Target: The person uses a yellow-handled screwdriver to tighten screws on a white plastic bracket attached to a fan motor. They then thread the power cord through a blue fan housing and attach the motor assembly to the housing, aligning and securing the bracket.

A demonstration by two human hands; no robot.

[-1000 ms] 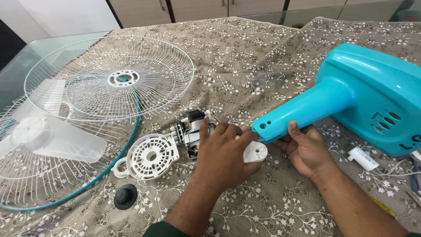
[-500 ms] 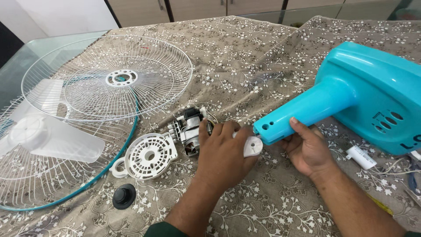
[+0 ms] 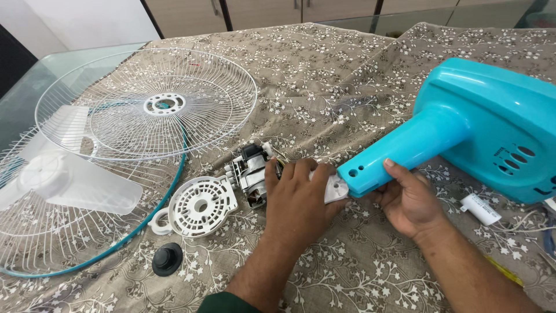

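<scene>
Brown cloth (image 3: 324, 87) with a white flower print covers the bench, and a strip of bare glass top (image 3: 23, 75) shows at its far left edge. Your left hand (image 3: 298, 200) lies palm down over the rear of the fan motor (image 3: 250, 174), fingers curled over a white plastic bracket (image 3: 335, 188) and pressing it against the open end of the turquoise fan housing (image 3: 475, 127). That grip is closed on the bracket, thumb pointing toward the motor. Your right hand (image 3: 405, 200) cups the neck of the housing from below, thumb lying on its top near the open end; that grip is closed around the neck. The body of the housing rests on the cloth to the right of the motor, its neck pointing at the motor.

Just left of the motor lies a round white slotted motor cover (image 3: 200, 206), touching it. Nearer you than that cover sits a black knob (image 3: 167, 258). Farther left of the motor lie two white wire guards (image 3: 145, 104), one overlapping the other, with a translucent fan blade (image 3: 63, 179) between them and a turquoise rim (image 3: 145, 220) around the lower one. Right of the housing's neck, well apart from the motor, lies a small white capacitor (image 3: 480, 208) with thin wires (image 3: 524, 223) beside it.
</scene>
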